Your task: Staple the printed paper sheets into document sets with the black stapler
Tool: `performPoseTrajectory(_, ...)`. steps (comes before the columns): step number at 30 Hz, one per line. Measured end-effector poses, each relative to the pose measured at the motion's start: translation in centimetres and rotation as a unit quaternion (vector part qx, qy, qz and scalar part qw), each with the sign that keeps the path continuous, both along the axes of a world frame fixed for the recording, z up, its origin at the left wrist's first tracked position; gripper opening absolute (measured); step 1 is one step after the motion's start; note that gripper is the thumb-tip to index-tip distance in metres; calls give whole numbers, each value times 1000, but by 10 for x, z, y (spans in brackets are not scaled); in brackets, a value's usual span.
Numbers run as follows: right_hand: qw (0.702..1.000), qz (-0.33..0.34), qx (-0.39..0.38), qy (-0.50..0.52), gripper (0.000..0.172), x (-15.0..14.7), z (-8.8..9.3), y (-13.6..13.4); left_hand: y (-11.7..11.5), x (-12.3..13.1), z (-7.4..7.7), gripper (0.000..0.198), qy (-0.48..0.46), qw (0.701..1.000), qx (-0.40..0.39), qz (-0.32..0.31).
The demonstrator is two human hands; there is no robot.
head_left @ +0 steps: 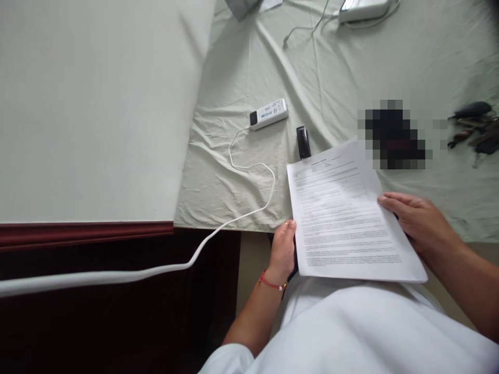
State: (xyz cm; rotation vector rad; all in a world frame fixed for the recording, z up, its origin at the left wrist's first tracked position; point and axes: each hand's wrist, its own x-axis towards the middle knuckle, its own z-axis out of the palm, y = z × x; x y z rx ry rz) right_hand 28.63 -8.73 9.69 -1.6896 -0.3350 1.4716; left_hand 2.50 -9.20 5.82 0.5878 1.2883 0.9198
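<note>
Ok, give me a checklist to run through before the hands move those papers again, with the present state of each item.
1. Left hand on the stack of papers: ok, it grips the left edge.
2. Right hand on the stack: ok, fingers lie on the right edge.
3. Sheets squared up: ok, edges look aligned.
4. Stapler free of the stack: cannot tell, its near end meets the top corner.
5. White cable off the papers: ok, it loops to the left.
6. Keys apart from the papers: ok, far right on the green sheet.
</note>
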Motion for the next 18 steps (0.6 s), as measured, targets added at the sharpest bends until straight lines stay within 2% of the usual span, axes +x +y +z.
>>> performPoseTrajectory(3,999,-15,-27,36,6,2,0,0,-1,1,-1,53,10,1000,-4,-5)
performPoseTrajectory(8,999,-6,-20,40,6,7,-4,-2,-1,4,0,56,10,1000,-7,-16)
performPoseTrajectory(14,999,10,-18,41,3,10,-8,-1,-4,5,-4,58,34,999,8,0)
performPoseTrajectory(18,999,11,-29,43,8,10,-8,1,-7,4,-4,57,43,999,6,5)
